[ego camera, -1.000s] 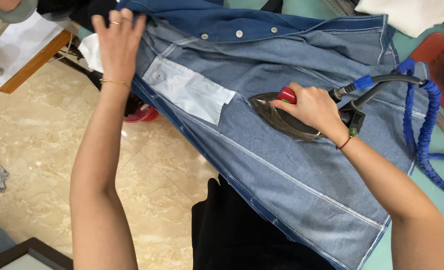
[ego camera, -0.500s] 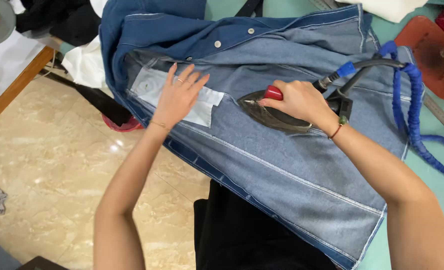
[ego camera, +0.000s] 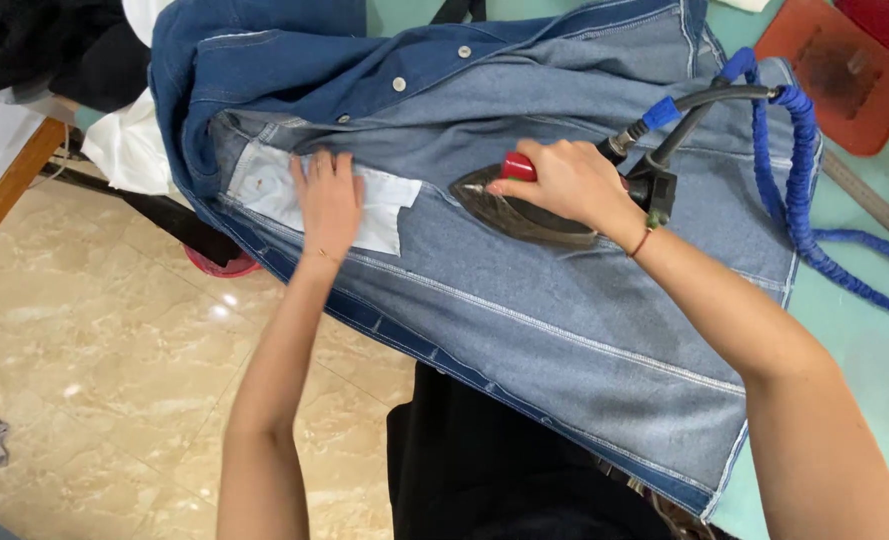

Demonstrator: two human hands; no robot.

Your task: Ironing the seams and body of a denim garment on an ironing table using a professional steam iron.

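A blue denim jacket [ego camera: 524, 300] lies inside out across a green ironing table [ego camera: 854, 340]. My left hand [ego camera: 329, 200] lies flat, fingers together, on the white pocket lining [ego camera: 264, 190] of the jacket. My right hand [ego camera: 564, 180] grips the red handle of a steam iron [ego camera: 519, 215], whose dark soleplate rests on the denim just right of the lining. A blue-wrapped hose [ego camera: 794, 150] runs from the iron's back over the jacket to the right.
An orange-red iron rest pad [ego camera: 844, 80] sits at the table's top right. Dark and white garments [ego camera: 84, 70] are piled at the top left beside a wooden table edge [ego camera: 4, 195]. Beige tiled floor [ego camera: 114, 380] lies below left, with a red object [ego camera: 219, 265] under the jacket's edge.
My left hand came down from the jacket's raised collar edge and now presses flat on the white lining. The iron has stayed on the denim beside the lining.
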